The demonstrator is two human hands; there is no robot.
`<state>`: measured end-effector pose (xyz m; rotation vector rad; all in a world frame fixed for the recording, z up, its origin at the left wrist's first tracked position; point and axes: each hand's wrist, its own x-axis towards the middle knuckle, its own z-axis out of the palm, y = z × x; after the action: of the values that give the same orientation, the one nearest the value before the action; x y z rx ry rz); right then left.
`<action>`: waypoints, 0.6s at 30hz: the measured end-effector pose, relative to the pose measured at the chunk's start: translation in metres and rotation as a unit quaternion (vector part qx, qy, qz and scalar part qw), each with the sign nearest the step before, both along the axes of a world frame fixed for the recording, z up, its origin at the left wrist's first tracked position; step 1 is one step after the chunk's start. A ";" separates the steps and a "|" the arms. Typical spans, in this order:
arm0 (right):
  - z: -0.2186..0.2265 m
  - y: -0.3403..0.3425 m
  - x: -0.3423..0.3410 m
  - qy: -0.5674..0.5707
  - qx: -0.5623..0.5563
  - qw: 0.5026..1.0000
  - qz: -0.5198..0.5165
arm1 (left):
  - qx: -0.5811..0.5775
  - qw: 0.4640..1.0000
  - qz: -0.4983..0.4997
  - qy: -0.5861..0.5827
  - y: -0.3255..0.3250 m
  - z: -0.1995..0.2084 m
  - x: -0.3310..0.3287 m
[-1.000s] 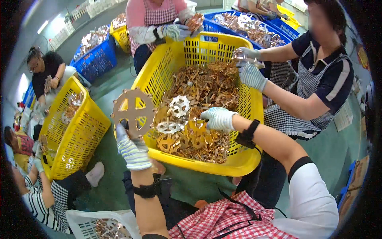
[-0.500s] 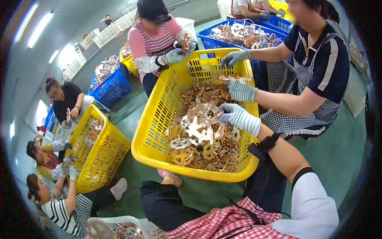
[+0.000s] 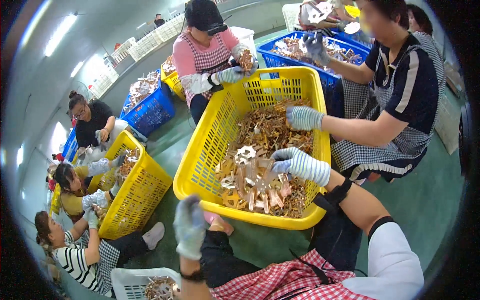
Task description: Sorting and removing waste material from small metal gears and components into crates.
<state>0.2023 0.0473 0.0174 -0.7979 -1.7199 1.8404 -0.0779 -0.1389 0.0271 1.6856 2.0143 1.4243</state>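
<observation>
The left hand (image 3: 189, 226) no longer holds its gear; blurred, grip unclear, while the right hand (image 3: 295, 162), fingers curled, digs among metal parts (image 3: 260, 180) in the yellow basket (image 3: 220, 125)

A basket (image 3: 210, 145) stands on the floor (image 3: 430, 200) before the person, with a heap of parts (image 3: 260, 170) in it; the right hand (image 3: 292, 162) lies on the parts at the basket's right side; the left hand (image 3: 189, 226) hangs before the basket's near rim, apart from it; a co-worker's hand (image 3: 303, 117) rests on the parts behind the right hand; that co-worker sits right of the basket; another sits behind it; a second basket (image 3: 137, 192) stands to the left, with people around it; a crate (image 3: 150, 110) stands behind that; another crate (image 3: 320, 50) stands behind the first basket, to the right; a bin (image 3: 127, 282) sits at the lower left, with parts in it.
</observation>
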 end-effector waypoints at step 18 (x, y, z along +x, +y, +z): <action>-0.024 -0.012 -0.027 0.096 -0.069 0.985 -0.126 | 0.048 0.938 -0.119 -0.322 0.154 -0.059 0.069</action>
<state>0.1757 0.0355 -0.0063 -0.8218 -1.3197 1.8117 -0.0089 0.0149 -0.0324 1.2057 1.3582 1.7108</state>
